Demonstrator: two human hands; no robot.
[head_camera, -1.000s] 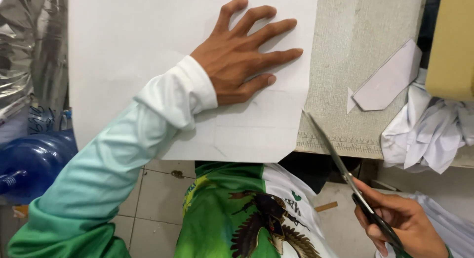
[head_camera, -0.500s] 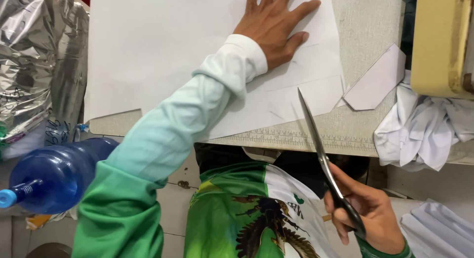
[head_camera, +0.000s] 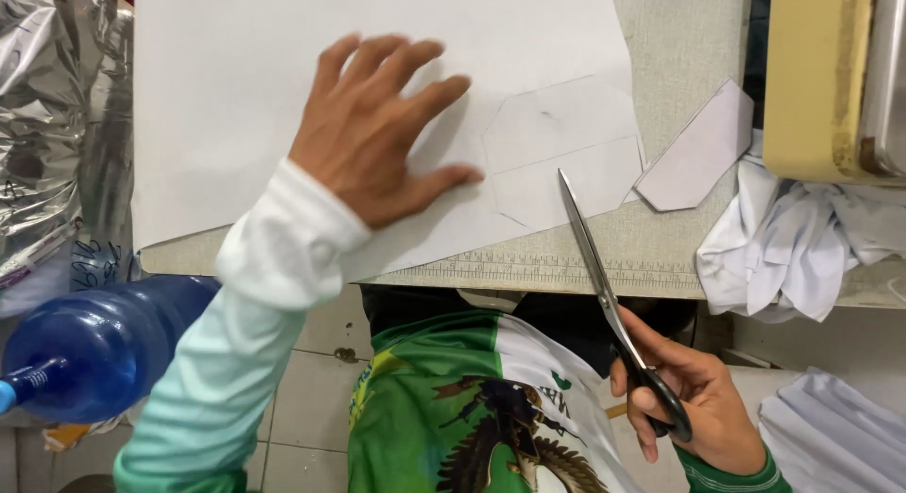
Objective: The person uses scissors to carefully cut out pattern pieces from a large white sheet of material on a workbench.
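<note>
Head view: grey table (head_camera: 679, 40) w/ ruler edge, tiled floor (head_camera: 302, 408) below.

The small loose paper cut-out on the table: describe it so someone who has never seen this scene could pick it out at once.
Start at the grey table and the large white sheet under the left hand. Just past that sheet's right edge, left of the crumpled white cloth, lies the paper cut-out. Unlike the sheet, it is a small, separate, angular piece lying at a slant.
</note>
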